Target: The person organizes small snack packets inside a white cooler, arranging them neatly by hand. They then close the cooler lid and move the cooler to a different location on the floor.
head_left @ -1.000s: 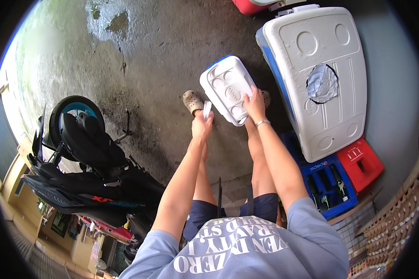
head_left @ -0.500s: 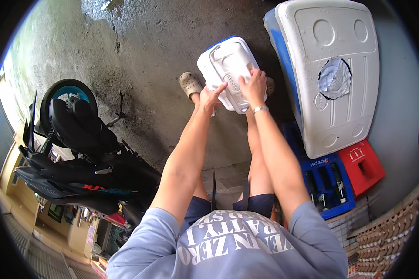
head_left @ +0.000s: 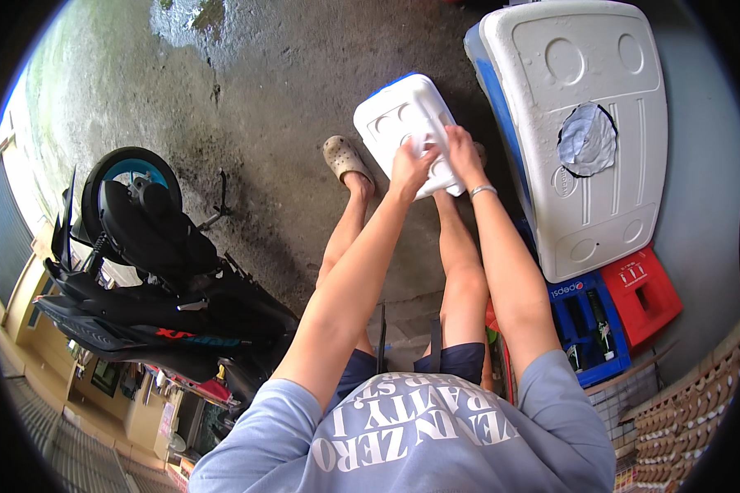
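A small cooler box (head_left: 384, 108) with a white lid and a blue edge at its far end stands on the floor between my feet. Its white carrying handle (head_left: 430, 107) lies toward the right side of the lid and is smeared by motion. My right hand (head_left: 464, 154), with a bracelet at the wrist, is curled around the right side of the handle. Over the near middle of the lid is my left hand (head_left: 413, 168). Its fingers are blurred, and whether they grip anything I cannot tell.
A large white-lidded cooler chest (head_left: 584, 222) with a silvery patch stands at right. Beside it are a blue bottle crate (head_left: 588, 376) and a red crate (head_left: 664, 311). A black motorbike (head_left: 131, 308) stands at left. The concrete floor (head_left: 279, 90) has a wet patch.
The handle has shifted from across the middle of the lid toward its right side. My left hand has moved right onto the lid, and my right hand has moved to the right edge.
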A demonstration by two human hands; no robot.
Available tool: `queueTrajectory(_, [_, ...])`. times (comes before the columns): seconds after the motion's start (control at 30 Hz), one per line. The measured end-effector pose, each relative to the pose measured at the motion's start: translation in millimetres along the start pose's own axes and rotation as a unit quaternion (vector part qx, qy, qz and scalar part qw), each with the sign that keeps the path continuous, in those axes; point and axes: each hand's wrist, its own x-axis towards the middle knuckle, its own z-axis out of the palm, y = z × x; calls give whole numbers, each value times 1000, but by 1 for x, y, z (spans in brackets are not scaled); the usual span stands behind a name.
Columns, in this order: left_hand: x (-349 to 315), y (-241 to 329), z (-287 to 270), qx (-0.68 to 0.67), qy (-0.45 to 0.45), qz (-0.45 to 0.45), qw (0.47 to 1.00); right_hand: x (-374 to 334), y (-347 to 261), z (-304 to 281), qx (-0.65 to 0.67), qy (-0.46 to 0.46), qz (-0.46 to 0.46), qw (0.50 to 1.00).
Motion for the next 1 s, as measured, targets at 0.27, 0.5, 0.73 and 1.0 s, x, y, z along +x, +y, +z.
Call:
queueTrajectory(0.27, [15, -16, 7, 18, 85, 44, 995, -19, -51, -23, -165, 148, -54, 974])
queueTrajectory(0.5, [-19, -46, -52, 64, 112, -98, 987, -18, -37, 27, -209, 103, 30, 972])
queueTrajectory(0.73, [-30, -19, -61, 5, 264, -22, 964, -93, -126, 37, -233, 145, -22, 961])
queueTrajectory(1.0, [-67, -37, -100, 137, 363, -13, 922, -131, -139, -62, 38, 111, 16, 993])
